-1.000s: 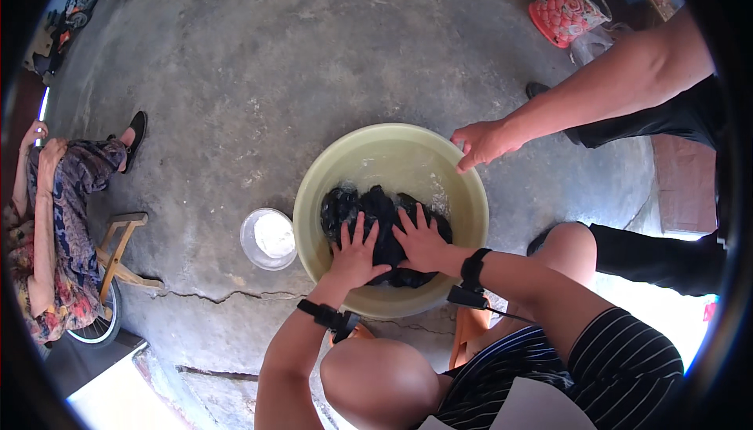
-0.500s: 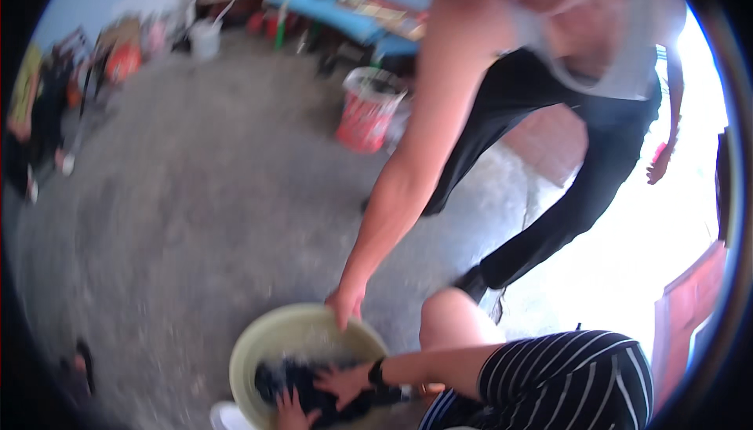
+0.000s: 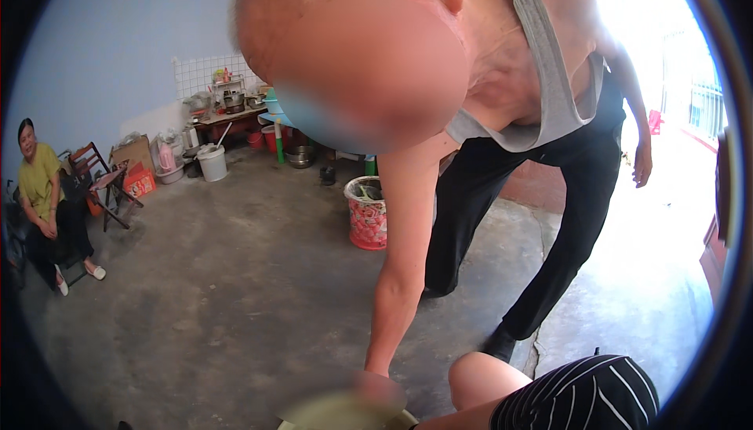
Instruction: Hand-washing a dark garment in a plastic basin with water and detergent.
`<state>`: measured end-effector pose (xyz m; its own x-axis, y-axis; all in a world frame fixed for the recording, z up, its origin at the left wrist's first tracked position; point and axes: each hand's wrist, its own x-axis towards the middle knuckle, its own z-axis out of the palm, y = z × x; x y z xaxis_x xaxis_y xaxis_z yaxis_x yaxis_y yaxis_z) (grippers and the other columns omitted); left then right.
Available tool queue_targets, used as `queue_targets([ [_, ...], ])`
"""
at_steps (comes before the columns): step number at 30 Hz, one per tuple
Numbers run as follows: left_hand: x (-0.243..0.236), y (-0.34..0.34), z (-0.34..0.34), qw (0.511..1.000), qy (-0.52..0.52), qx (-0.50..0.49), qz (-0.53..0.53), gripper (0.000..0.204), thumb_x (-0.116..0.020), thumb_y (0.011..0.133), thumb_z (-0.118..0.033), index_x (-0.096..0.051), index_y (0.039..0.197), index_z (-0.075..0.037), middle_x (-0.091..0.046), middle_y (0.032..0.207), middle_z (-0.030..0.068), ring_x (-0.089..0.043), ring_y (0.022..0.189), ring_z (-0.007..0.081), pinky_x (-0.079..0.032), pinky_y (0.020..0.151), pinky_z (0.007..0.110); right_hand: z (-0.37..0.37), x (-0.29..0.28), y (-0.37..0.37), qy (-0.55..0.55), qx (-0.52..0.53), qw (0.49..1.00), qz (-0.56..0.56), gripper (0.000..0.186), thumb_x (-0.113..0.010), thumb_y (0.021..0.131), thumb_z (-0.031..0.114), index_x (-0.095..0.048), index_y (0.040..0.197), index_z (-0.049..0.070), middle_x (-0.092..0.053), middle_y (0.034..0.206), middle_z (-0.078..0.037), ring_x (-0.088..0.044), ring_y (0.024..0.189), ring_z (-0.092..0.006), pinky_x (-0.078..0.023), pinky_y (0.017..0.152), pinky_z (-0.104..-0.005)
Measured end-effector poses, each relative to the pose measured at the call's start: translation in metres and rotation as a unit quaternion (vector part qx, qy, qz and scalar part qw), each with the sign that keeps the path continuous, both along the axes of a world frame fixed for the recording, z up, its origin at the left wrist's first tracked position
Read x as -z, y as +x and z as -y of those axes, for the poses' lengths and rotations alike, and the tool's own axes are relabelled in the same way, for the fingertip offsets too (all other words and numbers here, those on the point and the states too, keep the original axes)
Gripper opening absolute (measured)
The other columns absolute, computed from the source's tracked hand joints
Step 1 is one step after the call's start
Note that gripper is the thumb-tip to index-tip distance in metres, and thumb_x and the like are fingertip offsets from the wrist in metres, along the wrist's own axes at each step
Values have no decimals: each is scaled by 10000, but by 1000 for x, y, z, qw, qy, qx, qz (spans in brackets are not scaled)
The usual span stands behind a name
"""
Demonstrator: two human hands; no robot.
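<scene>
Only the upper part of a yellow-green basin (image 3: 345, 414) shows at the lower edge, its far side smeared by a blur. Both my hands are below the picture. My right arm comes in at the lower right, in a black sleeve with white stripes (image 3: 580, 395), and its forearm runs down toward the basin. A bare knee (image 3: 482, 379) is beside that sleeve. Another person in a grey tank top (image 3: 541, 45) bends over from the far side. That person's blurred hand (image 3: 378, 387) is at the basin's far rim. What lies inside the basin is hidden.
A floral red-and-white bucket (image 3: 367, 218) stands on the concrete floor behind the bending person's arm. At the far left a person in a yellow top (image 3: 39, 175) sits near a folding wooden chair (image 3: 106, 187). A white bucket (image 3: 212, 163) and several pots line the back wall.
The view has tilted up, so the basin has sunk to the lower edge. My hands, earlier spread on dark cloth in the basin, have left the picture. The other person leans in closer.
</scene>
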<state>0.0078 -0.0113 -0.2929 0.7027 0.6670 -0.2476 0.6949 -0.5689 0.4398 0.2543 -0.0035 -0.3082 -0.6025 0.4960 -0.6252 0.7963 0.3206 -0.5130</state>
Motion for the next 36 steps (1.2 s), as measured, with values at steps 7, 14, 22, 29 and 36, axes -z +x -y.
queue_targets([
  [7, 1, -14, 1, 999, -37, -14, 24, 830, -626, 769, -385, -199, 1366, 3, -212, 1406, 226, -271, 1238, 426, -249, 1017, 488, -10, -5, -1, -20, 19, 999, -39, 855, -601, 716, 472, -211, 1368, 80, -273, 1372, -215, -310, 1232, -386, -291, 981, -489],
  [14, 46, -7, 1, 997, -24, -29, 63, 827, -659, 750, -367, -237, 1351, 14, -205, 1413, 217, -292, 1232, 423, -275, 1008, 479, -59, -26, 46, -9, 133, 982, -132, 725, -649, 716, 336, -346, 1304, 40, -467, 1189, -222, -454, 1125, -338, -381, 933, -404],
  [22, -6, 10, -14, 981, -154, -122, -5, 809, -638, 779, -363, -212, 1376, -21, -160, 1430, 222, -188, 1286, 426, -214, 1049, 472, -97, -79, 68, 122, 170, 973, -96, 628, -636, 723, 298, -408, 1259, 62, -429, 1240, -173, -506, 1059, -347, -421, 896, -426],
  [29, 94, -5, 4, 994, 25, -82, 65, 487, -632, 767, -226, -495, 1197, -44, -416, 1302, 197, -413, 1200, 308, -393, 942, 406, -48, -19, 38, 121, 70, 989, -54, 426, -571, 778, 224, -485, 1171, 84, -508, 1107, -159, -509, 1047, -338, -428, 872, -433],
  [36, 6, 6, -23, 938, -80, -237, 240, 254, -533, 831, -161, -577, 1023, -2, -603, 906, 229, -581, 866, 387, -471, 763, 406, -37, 2, 5, 34, 166, 949, -266, 749, -685, 678, 208, -323, 1295, -16, -478, 1195, -237, -473, 1107, -350, -375, 946, -377],
])
